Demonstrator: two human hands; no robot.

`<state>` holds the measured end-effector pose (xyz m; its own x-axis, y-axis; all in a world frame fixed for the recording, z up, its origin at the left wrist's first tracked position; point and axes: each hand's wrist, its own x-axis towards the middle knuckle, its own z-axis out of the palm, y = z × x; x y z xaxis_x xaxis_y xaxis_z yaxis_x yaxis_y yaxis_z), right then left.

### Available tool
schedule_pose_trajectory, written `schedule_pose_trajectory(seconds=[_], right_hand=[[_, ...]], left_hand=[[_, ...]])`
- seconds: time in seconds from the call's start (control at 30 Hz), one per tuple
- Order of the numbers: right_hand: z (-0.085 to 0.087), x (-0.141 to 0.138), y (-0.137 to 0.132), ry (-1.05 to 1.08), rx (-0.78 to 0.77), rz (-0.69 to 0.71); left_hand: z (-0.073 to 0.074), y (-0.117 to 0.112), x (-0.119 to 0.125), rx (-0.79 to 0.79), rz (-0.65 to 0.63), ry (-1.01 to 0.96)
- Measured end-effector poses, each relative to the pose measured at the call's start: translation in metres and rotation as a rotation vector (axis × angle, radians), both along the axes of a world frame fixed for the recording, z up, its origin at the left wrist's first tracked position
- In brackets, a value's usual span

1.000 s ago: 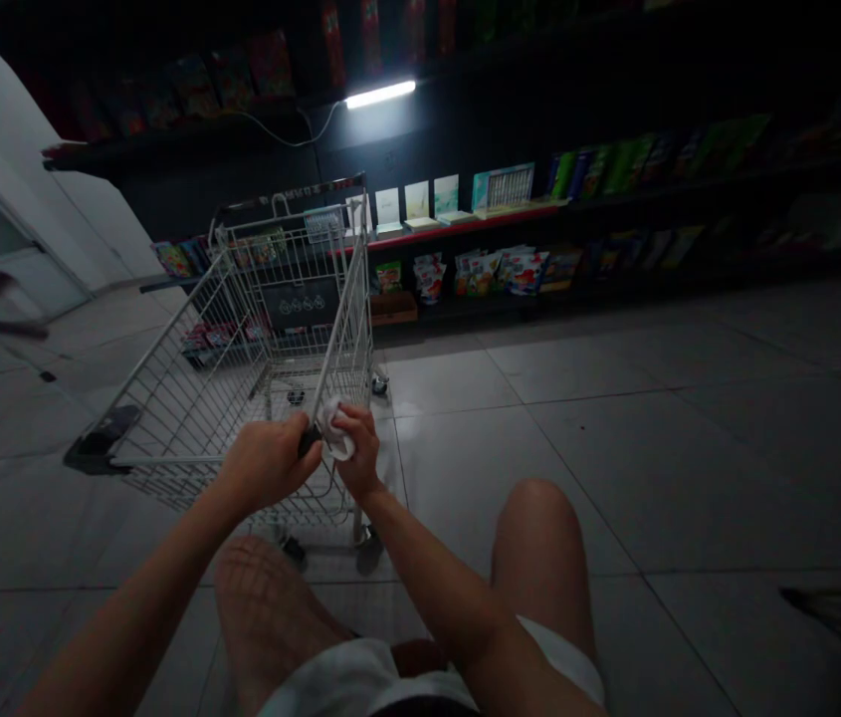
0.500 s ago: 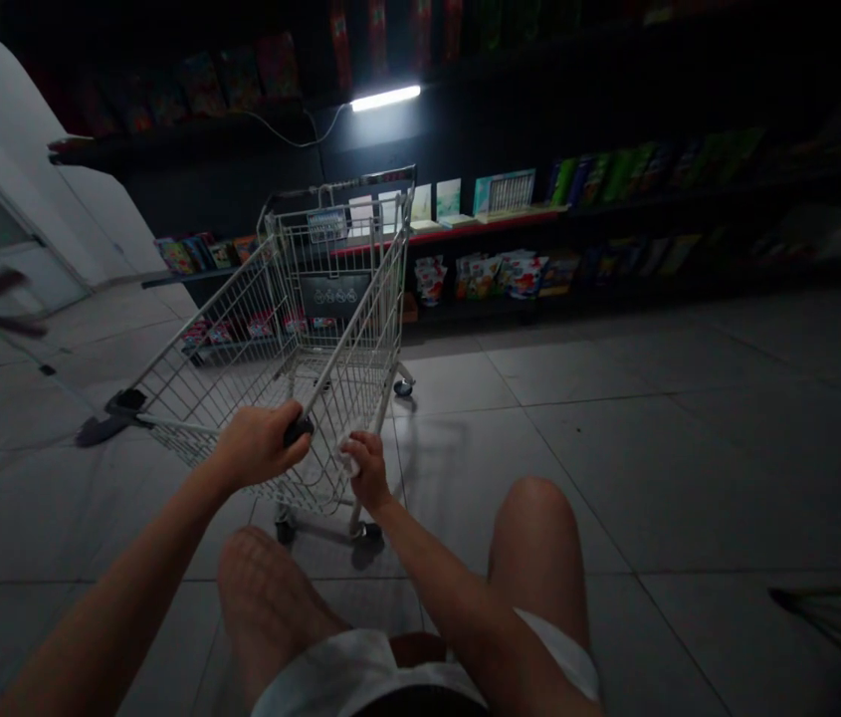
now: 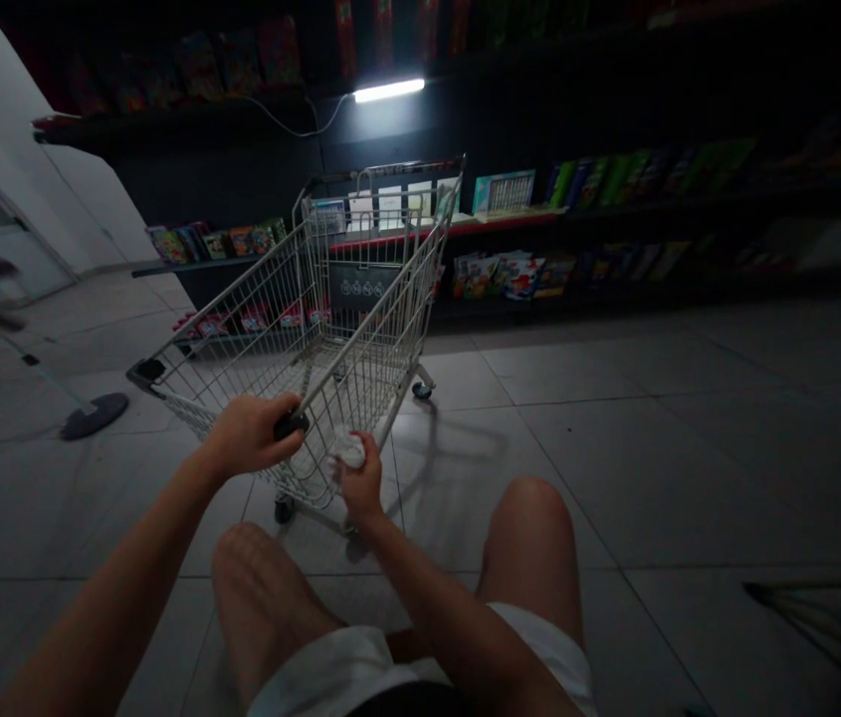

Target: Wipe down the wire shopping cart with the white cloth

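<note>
A metal wire shopping cart (image 3: 360,349) stands before my knees, its basket bare inside and its handle end toward the shelves. My left hand (image 3: 256,435) is closed around the black plastic corner (image 3: 291,422) of the basket's near rim. Lower and to the right, my right hand (image 3: 360,483) grips a crumpled white wipe (image 3: 349,448) against the wires of the cart's near side. Whether it is paper or cloth I cannot tell.
Dark shelves (image 3: 495,224) with books and bagged goods run behind the cart under a lit tube lamp (image 3: 388,91). A standing fan's round base (image 3: 94,415) rests on the tiled floor at left. Thin dark legs (image 3: 800,597) of some stand reach in at right.
The cart has swung, its far handle end shifting right. My right hand has moved slightly left and down along the wires, and more of the white wipe shows. My left hand keeps its hold.
</note>
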<state>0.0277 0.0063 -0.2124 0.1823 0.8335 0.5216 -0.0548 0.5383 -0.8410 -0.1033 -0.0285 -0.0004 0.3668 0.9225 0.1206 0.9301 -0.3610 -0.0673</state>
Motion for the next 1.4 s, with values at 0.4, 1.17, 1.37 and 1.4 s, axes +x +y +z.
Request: schedule_pose_trajectory(seconds=[0.4, 1.17, 1.37, 1.4], right_hand=[[0.165, 0.051, 0.045, -0.919, 0.648, 0.215], [0.151, 0.057, 0.103, -1.014, 1.115, 0.016], [0.173, 0.106, 0.168, -1.008, 0.777, -0.2], [0.173, 0.101, 0.162, -1.009, 0.746, -0.228]], left_hand=[[-0.009, -0.001, -0.011, 0.087, -0.044, -0.134], [-0.019, 0.001, -0.022, 0.193, -0.064, -0.13], [-0.02, 0.002, -0.023, 0.19, -0.056, -0.136], [-0.02, 0.003, -0.022, 0.198, -0.049, -0.133]])
